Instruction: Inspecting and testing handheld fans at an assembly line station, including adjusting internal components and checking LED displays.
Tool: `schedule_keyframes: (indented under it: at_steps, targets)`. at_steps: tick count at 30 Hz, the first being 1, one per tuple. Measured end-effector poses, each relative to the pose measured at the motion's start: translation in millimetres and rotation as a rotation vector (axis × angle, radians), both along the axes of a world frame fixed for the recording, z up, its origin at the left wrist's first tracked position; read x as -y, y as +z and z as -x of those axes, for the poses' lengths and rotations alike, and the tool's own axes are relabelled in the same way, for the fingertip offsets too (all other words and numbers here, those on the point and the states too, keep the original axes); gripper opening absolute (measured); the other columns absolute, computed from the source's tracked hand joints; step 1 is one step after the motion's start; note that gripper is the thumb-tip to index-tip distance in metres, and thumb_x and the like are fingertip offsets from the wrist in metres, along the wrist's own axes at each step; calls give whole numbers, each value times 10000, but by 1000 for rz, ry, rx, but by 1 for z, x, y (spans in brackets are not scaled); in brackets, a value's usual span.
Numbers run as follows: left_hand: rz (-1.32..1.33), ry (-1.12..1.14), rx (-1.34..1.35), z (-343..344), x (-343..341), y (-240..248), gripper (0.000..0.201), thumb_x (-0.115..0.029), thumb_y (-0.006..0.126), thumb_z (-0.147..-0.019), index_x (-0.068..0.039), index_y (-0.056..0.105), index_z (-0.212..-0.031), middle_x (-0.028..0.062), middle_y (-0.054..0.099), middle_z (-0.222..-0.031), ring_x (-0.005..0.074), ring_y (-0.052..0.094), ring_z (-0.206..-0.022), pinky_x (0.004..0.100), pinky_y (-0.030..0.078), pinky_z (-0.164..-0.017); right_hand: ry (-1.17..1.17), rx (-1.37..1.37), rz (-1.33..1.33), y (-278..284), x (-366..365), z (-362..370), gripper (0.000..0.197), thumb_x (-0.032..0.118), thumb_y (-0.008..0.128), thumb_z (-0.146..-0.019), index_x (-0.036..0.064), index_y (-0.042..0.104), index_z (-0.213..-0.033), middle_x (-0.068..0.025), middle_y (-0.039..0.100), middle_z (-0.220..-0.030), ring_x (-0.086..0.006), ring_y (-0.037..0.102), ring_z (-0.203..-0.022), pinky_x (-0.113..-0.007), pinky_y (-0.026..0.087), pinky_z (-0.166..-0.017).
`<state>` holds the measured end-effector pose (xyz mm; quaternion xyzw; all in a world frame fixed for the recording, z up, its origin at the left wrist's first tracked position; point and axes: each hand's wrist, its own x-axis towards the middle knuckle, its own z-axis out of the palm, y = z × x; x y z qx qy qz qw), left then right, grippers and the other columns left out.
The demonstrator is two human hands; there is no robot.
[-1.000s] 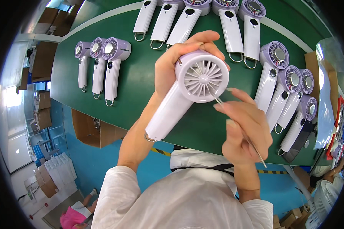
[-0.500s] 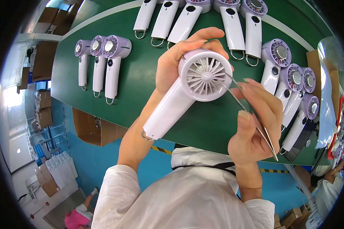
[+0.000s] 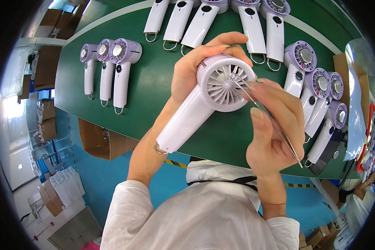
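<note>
My left hand (image 3: 186,71) is wrapped round the head of a white and lilac handheld fan (image 3: 186,118), tilted with its slotted grille facing up at me and its handle pointing down to the left. A small metal loop hangs from the handle's end. In my right hand (image 3: 277,129) is a pair of metal tweezers (image 3: 284,139), pinched between thumb and fingers. Their tips reach over the grille's right side, near its hub. Whether the tips grip anything is too small to tell.
On the green table (image 3: 154,83) lie three similar fans (image 3: 121,79) at left, several more (image 3: 212,21) along the far side and several (image 3: 316,96) at right. A dark flat device (image 3: 324,160) lies under the right ones. A cardboard box (image 3: 93,139) stands below the table's left edge.
The tweezers' tips have moved left and up, from the grille's right rim to nearer its hub, and drawn closer together. The held fan has shifted slightly right.
</note>
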<state>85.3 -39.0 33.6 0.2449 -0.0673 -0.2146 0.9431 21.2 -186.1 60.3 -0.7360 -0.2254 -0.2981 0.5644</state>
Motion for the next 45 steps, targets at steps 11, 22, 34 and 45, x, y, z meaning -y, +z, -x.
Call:
schedule_keyframes:
  at_steps: [11, 22, 34, 45]
  targets:
    - [9, -24, -76, 4, 2, 4, 419, -201, 458, -913, 54, 494, -1243, 215, 667, -947, 251, 643, -841, 326, 509, -798, 43, 98, 29, 0, -3, -5, 220, 38, 685, -847, -83, 653, -1029, -191, 691, -972, -318, 669, -911, -461, 549, -863]
    - [58, -73, -62, 3, 1, 3, 434, -205, 466, -918, 62, 476, -1260, 213, 669, -949, 263, 646, -863, 329, 500, -820, 86, 162, 143, 3, 6, -13, 234, 80, 725, -814, -75, 683, -984, -188, 695, -976, -312, 672, -892, -455, 550, -856]
    - [-10, -94, -147, 7, 0, 10, 428, -226, 437, -944, 46, 485, -1271, 142, 618, -924, 267, 621, -863, 359, 504, -806, 105, 116, 183, 8, 9, -7, 314, 16, 806, -674, -21, 701, -968, -140, 695, -1018, -275, 663, -917, -429, 554, -860]
    - [-7, -119, -114, 6, 0, 10, 441, -226, 429, -942, 54, 476, -1280, 154, 623, -940, 257, 623, -856, 348, 503, -811, 111, 123, 223, 9, 11, -7, 316, 25, 813, -670, -2, 715, -970, -132, 694, -1024, -263, 662, -917, -421, 556, -851]
